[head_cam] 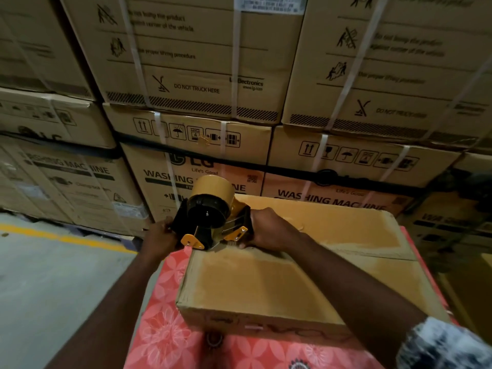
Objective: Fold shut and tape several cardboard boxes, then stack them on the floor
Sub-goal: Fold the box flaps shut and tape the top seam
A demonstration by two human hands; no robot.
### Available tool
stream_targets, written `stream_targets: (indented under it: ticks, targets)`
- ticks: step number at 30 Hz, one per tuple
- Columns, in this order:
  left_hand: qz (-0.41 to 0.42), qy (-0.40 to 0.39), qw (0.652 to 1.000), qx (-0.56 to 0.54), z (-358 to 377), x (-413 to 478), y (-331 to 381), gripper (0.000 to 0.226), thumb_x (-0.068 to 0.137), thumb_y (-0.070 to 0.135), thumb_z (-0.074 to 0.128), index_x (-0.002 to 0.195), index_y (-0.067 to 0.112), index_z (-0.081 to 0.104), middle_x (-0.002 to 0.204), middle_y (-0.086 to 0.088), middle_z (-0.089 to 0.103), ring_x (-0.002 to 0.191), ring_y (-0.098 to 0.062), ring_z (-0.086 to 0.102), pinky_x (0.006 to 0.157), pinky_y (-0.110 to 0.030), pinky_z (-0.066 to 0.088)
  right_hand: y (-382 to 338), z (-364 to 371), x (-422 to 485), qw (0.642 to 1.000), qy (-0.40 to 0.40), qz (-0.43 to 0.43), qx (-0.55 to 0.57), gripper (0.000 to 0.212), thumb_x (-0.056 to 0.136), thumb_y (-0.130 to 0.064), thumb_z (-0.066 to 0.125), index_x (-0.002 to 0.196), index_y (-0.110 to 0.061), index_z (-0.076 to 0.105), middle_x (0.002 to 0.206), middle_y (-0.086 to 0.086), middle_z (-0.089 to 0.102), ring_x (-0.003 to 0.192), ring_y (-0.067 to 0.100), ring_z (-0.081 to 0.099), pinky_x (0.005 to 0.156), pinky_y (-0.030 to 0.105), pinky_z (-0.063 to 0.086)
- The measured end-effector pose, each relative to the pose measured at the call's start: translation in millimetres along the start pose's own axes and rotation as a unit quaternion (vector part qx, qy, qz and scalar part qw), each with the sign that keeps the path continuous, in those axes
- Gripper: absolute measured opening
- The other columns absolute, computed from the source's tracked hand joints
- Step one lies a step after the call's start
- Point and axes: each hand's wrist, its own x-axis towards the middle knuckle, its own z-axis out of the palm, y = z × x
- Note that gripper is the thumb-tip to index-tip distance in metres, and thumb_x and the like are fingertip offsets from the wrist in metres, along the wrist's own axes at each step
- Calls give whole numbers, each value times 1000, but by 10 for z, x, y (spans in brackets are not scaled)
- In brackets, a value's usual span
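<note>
A brown cardboard box [266, 283] with its top flaps folded shut lies on a table covered by a red flowered cloth [159, 328]. A yellow and black tape dispenser [213, 214] with a brown tape roll sits at the box's far left corner, over the flap seam. My right hand [266, 227] grips the dispenser's right side and rests on the box top. My left hand [159, 235] holds the dispenser's left side, just beyond the box edge. The tape end is hidden under the dispenser.
A wall of large strapped washing machine cartons [199, 75] stands right behind the table. Grey concrete floor [53, 288] with a yellow line [66, 238] lies to the left. More cartons stand at the right [452, 222].
</note>
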Motion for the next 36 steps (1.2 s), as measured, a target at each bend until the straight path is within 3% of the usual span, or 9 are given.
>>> stream_targets:
  ticks: [6,9,12,18,21,24,28,32,36]
  targets:
    - [-84,-66,985,-139,333,52,-502,37,94,-5,55,76,19,77,74,-9,73,84,-35,62,81,-41,49,13,41,-35,1000,10,4,15,53,68,-49,88,110,-27,64,98,-10,74,88,7,67,78,32,57]
    - [-57,-53,991,-113,420,32,-543,61,102,-3,39,59,23,74,62,6,68,79,-23,56,80,-34,41,10,37,-33,1000,9,6,13,54,68,-51,87,110,-26,64,97,-9,74,88,9,67,77,34,57]
    - [-3,23,998,-60,348,-279,-360,13,94,7,66,103,15,72,90,-3,72,87,-20,66,69,-27,45,-12,6,-64,1000,5,16,23,46,73,-49,85,108,-25,66,95,-7,73,87,10,66,75,34,57]
    - [-12,-119,970,-214,247,-648,-238,28,101,1,44,111,12,67,93,-4,76,85,-22,71,66,-25,55,-73,-38,-84,999,15,43,24,25,82,-50,73,86,-27,63,76,-9,65,69,7,61,65,37,56]
    - [13,-113,979,-170,273,-711,-337,29,101,6,53,123,16,68,111,-3,76,102,-20,71,72,-21,55,-111,-59,-101,999,14,43,9,25,84,-48,73,90,-26,62,79,-6,66,71,12,63,64,37,56]
    - [26,-83,984,-156,286,-744,-313,22,99,6,57,112,14,72,101,0,76,99,-21,70,73,-17,53,-85,-97,-119,998,16,43,-35,26,84,-49,73,93,-27,61,80,-5,63,70,15,61,64,37,57]
    - [41,-90,986,-136,255,-736,-277,42,100,6,57,133,32,59,115,32,67,110,12,60,84,-11,48,188,-294,-333,994,9,52,-95,23,86,-49,71,93,-30,60,77,-8,61,68,15,60,63,33,55]
    - [38,-82,993,-81,288,-752,-235,49,102,8,56,146,28,48,141,14,55,129,-7,52,99,-23,44,649,-544,-828,993,5,87,-76,23,86,-53,71,93,-34,60,73,-15,60,65,2,58,57,24,44]
    - [187,-42,957,216,406,-684,-217,54,104,9,46,156,8,30,161,-5,27,149,-25,29,120,-38,26,781,-579,-930,994,-3,95,-58,25,85,-54,72,92,-32,61,77,-10,65,68,7,62,63,30,54]
